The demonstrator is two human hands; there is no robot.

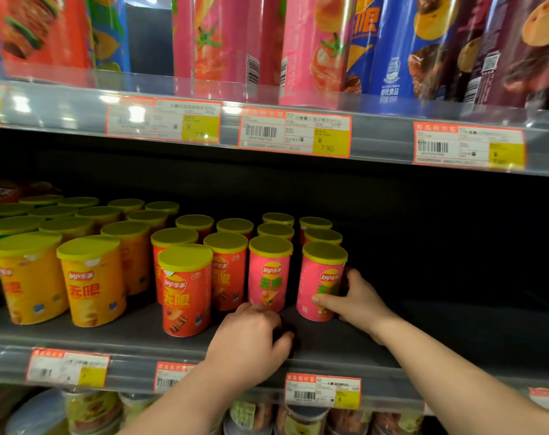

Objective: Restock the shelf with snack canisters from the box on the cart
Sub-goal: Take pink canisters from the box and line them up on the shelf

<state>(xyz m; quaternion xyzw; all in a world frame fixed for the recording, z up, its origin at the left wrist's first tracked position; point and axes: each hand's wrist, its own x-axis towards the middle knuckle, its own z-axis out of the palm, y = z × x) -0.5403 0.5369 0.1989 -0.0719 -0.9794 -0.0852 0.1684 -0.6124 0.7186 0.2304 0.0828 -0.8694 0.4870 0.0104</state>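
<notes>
On the middle shelf [141,337] stand several short snack canisters with yellow lids. My right hand [358,304] grips the rightmost front pink canister [320,277] low down, with the thumb across its front and the fingers round its right side. The canister stands upright on the shelf. My left hand [248,337] rests on the shelf's front with loosely curled fingers. Its fingertips touch the bottom of the neighbouring pink canister [268,274] and its thumb is held apart. The box and the cart are out of view.
Red canisters [185,293] and yellow canisters [91,284] fill the shelf to the left. To the right of the pink ones the shelf is dark and bare [455,309]. Tall canisters [314,48] stand on the shelf above, and price tags [295,133] line the rails.
</notes>
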